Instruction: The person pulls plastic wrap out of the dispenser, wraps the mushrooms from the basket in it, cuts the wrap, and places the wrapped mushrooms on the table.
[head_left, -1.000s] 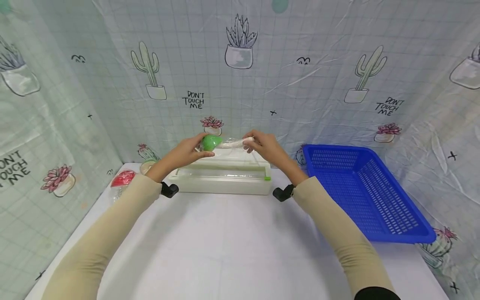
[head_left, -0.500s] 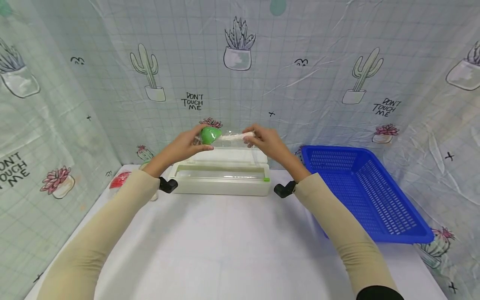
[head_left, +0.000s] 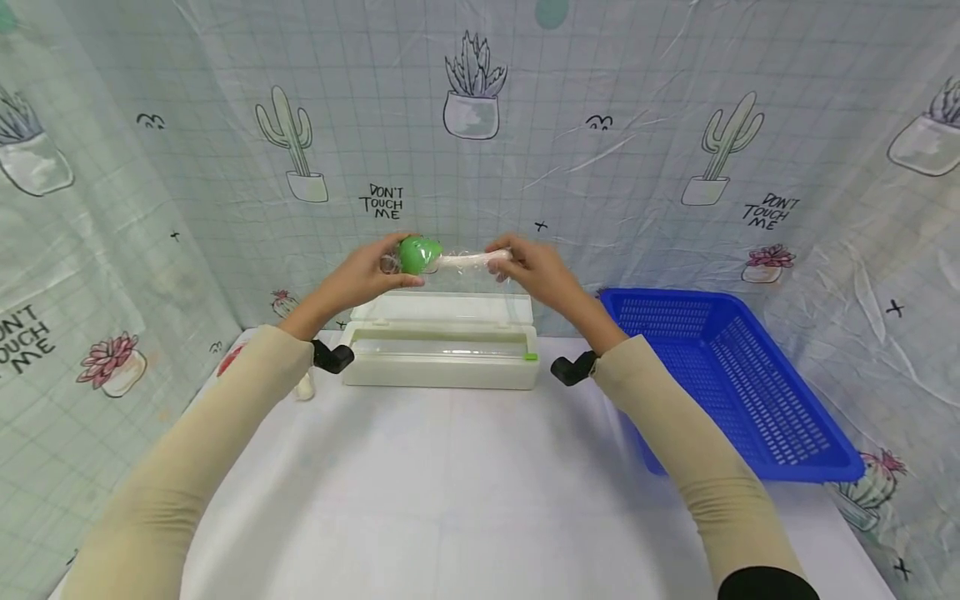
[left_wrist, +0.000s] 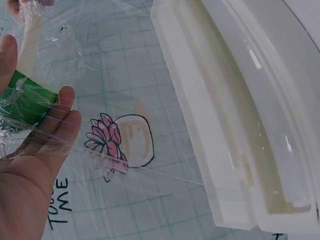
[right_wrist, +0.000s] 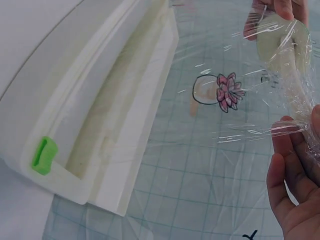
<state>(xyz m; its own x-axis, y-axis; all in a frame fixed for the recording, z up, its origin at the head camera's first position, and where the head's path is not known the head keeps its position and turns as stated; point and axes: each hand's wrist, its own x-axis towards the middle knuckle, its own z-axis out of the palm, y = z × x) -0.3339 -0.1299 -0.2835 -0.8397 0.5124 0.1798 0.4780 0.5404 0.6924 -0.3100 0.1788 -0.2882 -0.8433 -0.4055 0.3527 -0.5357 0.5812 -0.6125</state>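
My left hand point(head_left: 366, 271) grips the rounded green head of a spoon-like utensil point(head_left: 420, 255), thumb below and fingers above. At its white handle's end, my right hand point(head_left: 536, 271) pinches it between thumb and fingers. Clear cling film point(right_wrist: 225, 131) is wrapped around the utensil, and a sheet of it stretches down toward the cling film dispenser point(head_left: 441, 371) in both wrist views. The dispenser is white, its lid point(head_left: 442, 308) raised at the back, with a green slide cutter point(head_left: 531, 357) at the right end. Both hands hold the utensil level above the dispenser.
A blue plastic basket point(head_left: 840, 458) stands on the right of the white table point(head_left: 450, 500). On the left, partly behind my sleeve, lie a red thing point(head_left: 229, 358) and a cream handle-like piece point(head_left: 304, 387). A printed sheet point(head_left: 465, 192) hangs behind.
Both hands have risen with the wrapped utensil, away from the dispenser, which stays in place. Its raised lid now shows more fully below the hands.
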